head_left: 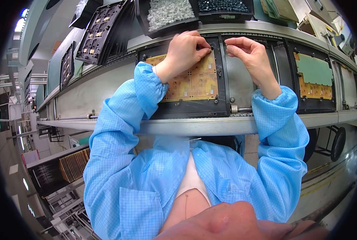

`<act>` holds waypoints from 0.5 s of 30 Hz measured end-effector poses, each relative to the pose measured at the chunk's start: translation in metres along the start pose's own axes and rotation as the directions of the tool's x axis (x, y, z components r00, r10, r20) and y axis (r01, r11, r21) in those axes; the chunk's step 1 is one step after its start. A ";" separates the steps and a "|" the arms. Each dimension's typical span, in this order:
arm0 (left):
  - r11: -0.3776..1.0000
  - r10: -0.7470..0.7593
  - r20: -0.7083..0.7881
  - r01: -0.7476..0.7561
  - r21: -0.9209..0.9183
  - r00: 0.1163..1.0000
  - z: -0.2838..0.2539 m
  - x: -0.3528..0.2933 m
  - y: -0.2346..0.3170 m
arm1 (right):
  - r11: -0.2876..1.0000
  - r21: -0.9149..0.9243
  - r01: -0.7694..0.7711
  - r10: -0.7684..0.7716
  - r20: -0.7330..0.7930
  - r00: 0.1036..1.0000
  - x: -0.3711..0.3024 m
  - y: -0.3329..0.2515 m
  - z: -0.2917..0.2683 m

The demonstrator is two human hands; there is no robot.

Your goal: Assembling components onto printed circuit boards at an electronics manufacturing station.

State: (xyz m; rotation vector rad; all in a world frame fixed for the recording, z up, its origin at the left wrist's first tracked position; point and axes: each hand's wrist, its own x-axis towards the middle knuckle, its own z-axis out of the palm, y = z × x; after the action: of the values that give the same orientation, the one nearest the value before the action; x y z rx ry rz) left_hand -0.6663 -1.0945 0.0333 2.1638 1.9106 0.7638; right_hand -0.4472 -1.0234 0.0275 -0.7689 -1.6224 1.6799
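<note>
Left hand (188, 52), curled, is over the amber board (202, 82) on the metal conveyor (198, 126); right hand (250, 56), nearly pinched, beside it; what they hold is unclear. Parts bins (171, 15) stand beyond, a slotted rack (48, 175) at left.

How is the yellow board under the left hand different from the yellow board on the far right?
The near board shows bare yellow between the fingers and its edges, while the far-right board has a green sheet over most of it. The left hand hides part of the near board; no hand is over the far-right board. Both are yellowish and sit in black frames.
</note>
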 end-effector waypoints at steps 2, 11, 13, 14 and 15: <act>0.998 0.054 -0.012 -0.054 0.040 0.998 -0.032 -0.035 -0.030 | 0.999 0.052 -0.016 0.016 0.004 1.000 -0.003 -0.003 0.054; 0.856 0.152 0.041 -0.152 0.495 0.987 -0.193 -0.195 -0.163 | 0.939 0.320 -0.126 0.114 0.059 0.992 0.004 -0.017 0.319; 0.916 0.147 0.020 -0.144 0.375 0.989 -0.228 -0.230 -0.207 | 0.932 0.332 -0.143 0.129 0.064 0.990 0.009 -0.015 0.381; 0.917 0.141 0.021 -0.138 0.374 0.990 -0.244 -0.245 -0.228 | 0.929 0.343 -0.137 0.123 0.061 0.990 0.013 -0.014 0.410; 0.937 0.135 0.013 -0.132 0.324 0.991 -0.255 -0.257 -0.251 | 0.927 0.353 -0.126 0.115 0.054 0.992 0.019 -0.010 0.438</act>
State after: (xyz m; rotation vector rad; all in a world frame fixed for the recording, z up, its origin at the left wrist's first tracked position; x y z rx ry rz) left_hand -1.0219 -1.3524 0.0731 2.5066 2.0323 0.5066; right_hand -0.8064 -1.2724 0.0610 -0.6703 -1.2563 2.0106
